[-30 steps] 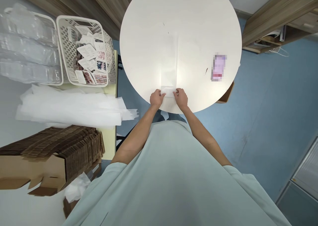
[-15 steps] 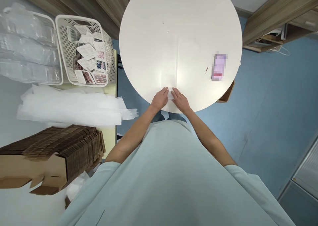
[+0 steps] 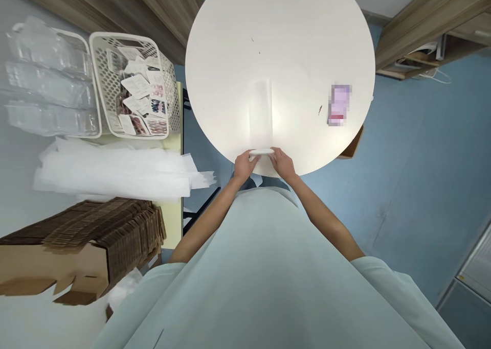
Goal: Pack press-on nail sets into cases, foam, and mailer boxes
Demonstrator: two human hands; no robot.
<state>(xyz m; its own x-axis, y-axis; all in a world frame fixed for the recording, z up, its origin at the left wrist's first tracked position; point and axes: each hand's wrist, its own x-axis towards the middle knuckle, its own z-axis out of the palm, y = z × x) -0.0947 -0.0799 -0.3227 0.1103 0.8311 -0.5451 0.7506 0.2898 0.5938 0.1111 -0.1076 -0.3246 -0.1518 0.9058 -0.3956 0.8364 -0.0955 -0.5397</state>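
A strip of thin, translucent white packing sheet (image 3: 261,114) lies lengthwise on the round white table (image 3: 307,37). Its near end is a flat, rolled or folded bundle close to the table's front edge. My left hand (image 3: 244,164) grips the left end of that bundle, thumb below and fingers above. The right end is held the same way by my right hand (image 3: 283,162). Whether something is wrapped inside the bundle cannot be seen.
A blurred pink-purple object (image 3: 339,105) lies on the table's right side. To the left are a white basket (image 3: 174,96) of carded items, clear plastic containers (image 3: 49,83), a stack of white sheets (image 3: 115,167) and folded cardboard boxes (image 3: 130,236).
Both hands have drawn slightly toward me and gripped the bundle's ends. The near end now stands as a thicker roll, and the strip's far end has come nearer.
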